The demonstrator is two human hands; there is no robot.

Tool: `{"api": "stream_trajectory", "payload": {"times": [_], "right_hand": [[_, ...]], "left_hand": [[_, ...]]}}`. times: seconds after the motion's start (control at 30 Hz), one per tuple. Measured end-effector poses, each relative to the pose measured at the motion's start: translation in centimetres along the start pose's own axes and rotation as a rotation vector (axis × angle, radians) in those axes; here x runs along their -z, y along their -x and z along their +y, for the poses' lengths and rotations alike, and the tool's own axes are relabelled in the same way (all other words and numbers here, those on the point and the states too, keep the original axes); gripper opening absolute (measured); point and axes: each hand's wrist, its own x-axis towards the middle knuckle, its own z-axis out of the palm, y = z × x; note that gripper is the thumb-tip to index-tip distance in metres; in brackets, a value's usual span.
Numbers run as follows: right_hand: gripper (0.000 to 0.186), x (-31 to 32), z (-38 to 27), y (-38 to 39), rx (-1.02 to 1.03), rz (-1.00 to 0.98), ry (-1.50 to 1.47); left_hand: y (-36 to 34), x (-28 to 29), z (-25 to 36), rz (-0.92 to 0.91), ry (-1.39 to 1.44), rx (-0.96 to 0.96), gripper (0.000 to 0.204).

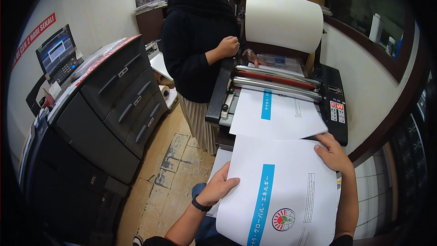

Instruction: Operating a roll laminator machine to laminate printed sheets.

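A long printed white sheet point(291, 155) with a blue band and a round emblem stretches toward me from the roll laminator point(334, 86). My left hand point(215, 189), a dark band on its wrist, grips the sheet's left edge with the thumb on top. On the far right edge, my right hand point(333, 151) pinches it, thumb above and fingers underneath. Behind it, a second printed sheet point(282, 116) lies at the laminator's shiny rollers point(277, 82), and the near sheet meets its front edge. Whether the two are joined I cannot tell.
A large roll of film point(284, 20) sits above the laminator. Across it stands a co-worker point(195, 45) in dark clothes, one hand at the machine's back. To the left is a big dark printer point(104, 109) with drawers and a screen point(59, 52). A window ledge point(359, 41) runs along the right.
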Motion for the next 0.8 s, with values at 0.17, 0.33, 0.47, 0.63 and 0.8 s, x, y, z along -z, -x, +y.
{"api": "stream_trajectory", "payload": {"times": [0.17,0.33,0.47,0.63,0.8], "right_hand": [[0.071,-0.8,-0.5,-0.8,0.019,0.139,0.145],[0.078,-1.2,-1.4,-1.4,0.076,0.133,0.119],[0.083,-1.5,-2.2,-1.2,0.098,0.138,0.167],[0.085,-1.1,-2.7,-0.4,0.04,0.122,0.161],[0.085,-1.4,-2.0,-1.0,0.073,0.168,0.145]], "left_hand": [[0.7,0.4,-0.1,0.03,-0.029,0.095,0.058],[-0.9,0.8,0.6,0.087,0.006,-0.01,0.057],[-3.0,1.4,1.7,0.068,0.024,-0.065,0.058],[-1.6,0.9,2.0,-0.052,0.028,0.006,0.064],[-1.4,-0.1,1.1,-0.085,0.133,0.028,0.071]]}}
